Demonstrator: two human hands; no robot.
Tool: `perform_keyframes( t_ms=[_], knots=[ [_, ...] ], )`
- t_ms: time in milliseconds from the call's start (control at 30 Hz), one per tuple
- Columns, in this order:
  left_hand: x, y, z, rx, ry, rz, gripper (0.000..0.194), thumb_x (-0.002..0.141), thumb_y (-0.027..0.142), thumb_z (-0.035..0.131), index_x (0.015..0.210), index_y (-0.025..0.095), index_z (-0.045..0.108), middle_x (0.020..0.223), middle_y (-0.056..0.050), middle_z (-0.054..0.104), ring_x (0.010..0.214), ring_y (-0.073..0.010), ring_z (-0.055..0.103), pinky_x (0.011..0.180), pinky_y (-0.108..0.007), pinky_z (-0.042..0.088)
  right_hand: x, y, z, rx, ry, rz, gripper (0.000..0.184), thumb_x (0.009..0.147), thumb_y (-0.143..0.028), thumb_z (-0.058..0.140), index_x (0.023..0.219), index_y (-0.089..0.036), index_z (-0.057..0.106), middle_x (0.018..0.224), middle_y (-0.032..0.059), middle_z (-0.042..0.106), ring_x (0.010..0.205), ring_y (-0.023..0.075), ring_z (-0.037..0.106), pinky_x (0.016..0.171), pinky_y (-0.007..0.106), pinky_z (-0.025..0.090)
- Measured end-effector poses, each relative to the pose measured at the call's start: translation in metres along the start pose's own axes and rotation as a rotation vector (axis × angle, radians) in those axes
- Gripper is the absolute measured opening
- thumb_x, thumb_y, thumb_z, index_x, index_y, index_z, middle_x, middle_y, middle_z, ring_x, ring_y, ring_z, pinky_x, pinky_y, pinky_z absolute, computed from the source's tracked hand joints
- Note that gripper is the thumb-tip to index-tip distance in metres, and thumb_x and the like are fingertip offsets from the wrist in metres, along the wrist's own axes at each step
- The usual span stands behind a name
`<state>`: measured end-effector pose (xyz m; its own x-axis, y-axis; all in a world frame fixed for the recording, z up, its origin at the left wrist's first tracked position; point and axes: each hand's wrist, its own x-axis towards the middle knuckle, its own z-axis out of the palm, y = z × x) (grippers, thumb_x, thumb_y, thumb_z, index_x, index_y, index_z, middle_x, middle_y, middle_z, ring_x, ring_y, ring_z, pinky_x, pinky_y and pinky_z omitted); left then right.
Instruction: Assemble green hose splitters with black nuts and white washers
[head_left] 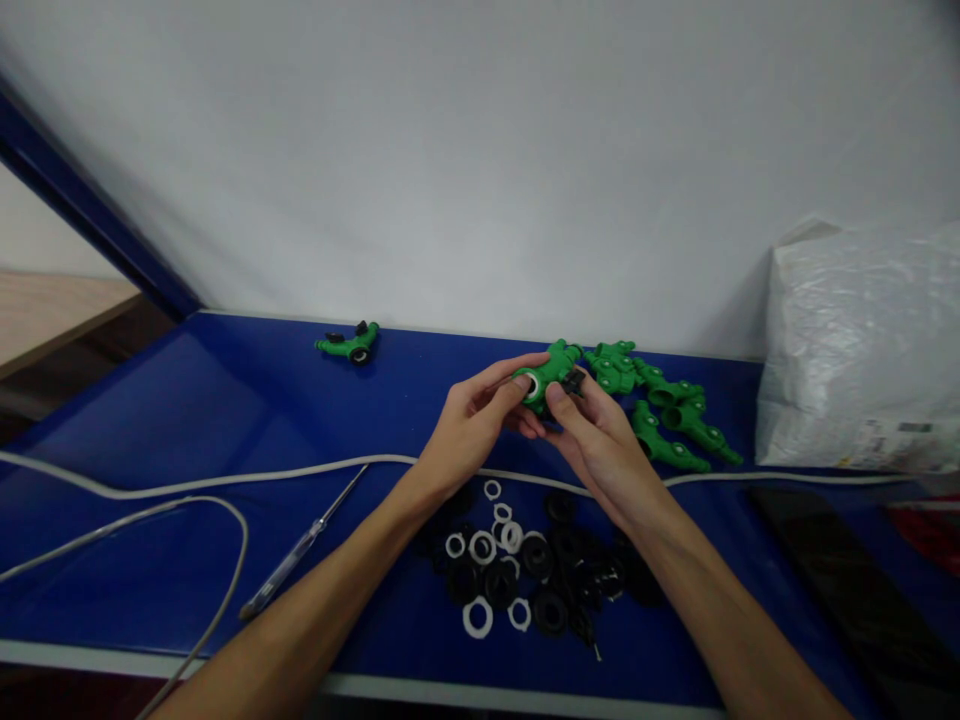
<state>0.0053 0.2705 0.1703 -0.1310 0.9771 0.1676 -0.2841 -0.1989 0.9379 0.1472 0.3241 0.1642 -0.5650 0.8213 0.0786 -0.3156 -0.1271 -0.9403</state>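
Both my hands hold one green plastic hose splitter [556,366] above the middle of the blue table. My left hand [484,405] grips its left side, with the thumb at an opening that shows a white ring inside. My right hand [596,425] is closed on the other side, thumb pressed against the green body beside a black valve lever [574,381]. Below the hands lie several white rings [482,546] and black ring-shaped parts [550,611]. Several more green splitter bodies [667,450] are piled just behind and right of my right hand.
A green splitter with black levers [346,346] lies at the back left. A clear-handled screwdriver [289,565] rests left of my left forearm. White cables [225,480] cross the table. A wrapped white package [862,350] and a dark flat object [832,590] are at right.
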Motion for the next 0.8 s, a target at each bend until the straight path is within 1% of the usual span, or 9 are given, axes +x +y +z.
perform_keyframes(
  t_ms=[100, 167, 233, 333, 433, 533, 633, 700, 800],
  knots=[
    [-0.001, 0.001, -0.001, 0.041, -0.038, -0.008, 0.050, 0.095, 0.039, 0.065, 0.139, 0.015, 0.063, 0.075, -0.002, 0.070, 0.061, -0.0121, 0.065, 0.061, -0.025, 0.055, 0.000, -0.001, 0.000, 0.039, 0.000, -0.004, 0.023, 0.091, -0.039, 0.075, 0.110, -0.029, 0.069, 0.101, 0.0000, 0.072, 0.086, 0.0161, 0.066, 0.075, 0.032, 0.060],
    [-0.002, 0.000, -0.002, 0.100, -0.085, 0.003, 0.058, 0.092, 0.041, 0.070, 0.144, 0.019, 0.058, 0.085, -0.003, 0.071, 0.061, -0.0113, 0.064, 0.059, -0.025, 0.055, 0.000, -0.003, 0.002, 0.069, 0.007, 0.002, 0.023, 0.092, -0.039, 0.073, 0.112, -0.028, 0.068, 0.107, 0.0018, 0.072, 0.090, 0.0182, 0.067, 0.073, 0.033, 0.060],
    [-0.003, -0.003, -0.003, 0.181, -0.107, 0.039, 0.062, 0.088, 0.038, 0.075, 0.145, 0.023, 0.056, 0.098, -0.004, 0.071, 0.063, -0.0099, 0.062, 0.059, -0.024, 0.055, 0.000, -0.004, 0.003, 0.096, 0.009, 0.015, 0.022, 0.093, -0.039, 0.072, 0.111, -0.028, 0.067, 0.111, 0.0031, 0.072, 0.095, 0.0200, 0.067, 0.075, 0.035, 0.060],
    [-0.004, -0.009, -0.005, 0.310, -0.085, 0.098, 0.056, 0.091, 0.035, 0.072, 0.144, 0.027, 0.057, 0.100, -0.003, 0.070, 0.061, -0.0081, 0.058, 0.059, -0.023, 0.054, 0.000, -0.006, 0.004, 0.127, 0.002, 0.034, 0.021, 0.093, -0.042, 0.070, 0.108, -0.027, 0.067, 0.116, 0.0038, 0.072, 0.106, 0.0227, 0.067, 0.081, 0.038, 0.061],
    [-0.004, -0.013, -0.006, 0.408, -0.063, 0.126, 0.051, 0.093, 0.035, 0.071, 0.143, 0.030, 0.059, 0.101, -0.002, 0.070, 0.061, -0.0075, 0.055, 0.058, -0.022, 0.051, -0.002, -0.007, 0.005, 0.097, 0.006, 0.049, 0.024, 0.091, -0.043, 0.072, 0.109, -0.027, 0.068, 0.119, 0.0039, 0.072, 0.110, 0.0242, 0.067, 0.085, 0.041, 0.061],
    [-0.004, -0.013, -0.007, 0.443, -0.044, 0.143, 0.051, 0.093, 0.033, 0.071, 0.142, 0.031, 0.060, 0.109, -0.003, 0.070, 0.064, -0.0072, 0.053, 0.059, -0.021, 0.049, -0.004, -0.009, 0.005, 0.012, 0.020, 0.053, 0.030, 0.088, -0.042, 0.076, 0.112, -0.027, 0.068, 0.119, 0.0040, 0.073, 0.109, 0.0247, 0.068, 0.087, 0.043, 0.062],
    [-0.003, -0.013, -0.009, 0.452, -0.035, 0.159, 0.051, 0.093, 0.028, 0.070, 0.143, 0.031, 0.058, 0.114, -0.003, 0.068, 0.066, -0.0072, 0.052, 0.062, -0.022, 0.049, -0.004, -0.010, 0.004, -0.055, 0.025, 0.052, 0.036, 0.085, -0.042, 0.079, 0.117, -0.027, 0.069, 0.121, 0.0043, 0.073, 0.111, 0.0247, 0.068, 0.091, 0.045, 0.061],
    [-0.002, -0.013, -0.011, 0.477, -0.028, 0.178, 0.053, 0.093, 0.024, 0.070, 0.144, 0.031, 0.058, 0.114, -0.003, 0.067, 0.068, -0.0079, 0.052, 0.064, -0.022, 0.049, -0.003, -0.010, 0.004, -0.074, 0.029, 0.049, 0.038, 0.085, -0.041, 0.079, 0.118, -0.027, 0.070, 0.122, 0.0047, 0.074, 0.112, 0.0246, 0.068, 0.093, 0.045, 0.061],
    [-0.002, -0.016, -0.013, 0.551, -0.025, 0.234, 0.053, 0.094, 0.026, 0.069, 0.146, 0.033, 0.057, 0.109, -0.004, 0.065, 0.072, -0.0098, 0.053, 0.068, -0.024, 0.050, -0.003, -0.007, 0.004, -0.079, 0.055, 0.046, 0.036, 0.084, -0.042, 0.080, 0.115, -0.026, 0.071, 0.117, 0.0046, 0.076, 0.106, 0.0240, 0.070, 0.089, 0.044, 0.062]
  ],
)
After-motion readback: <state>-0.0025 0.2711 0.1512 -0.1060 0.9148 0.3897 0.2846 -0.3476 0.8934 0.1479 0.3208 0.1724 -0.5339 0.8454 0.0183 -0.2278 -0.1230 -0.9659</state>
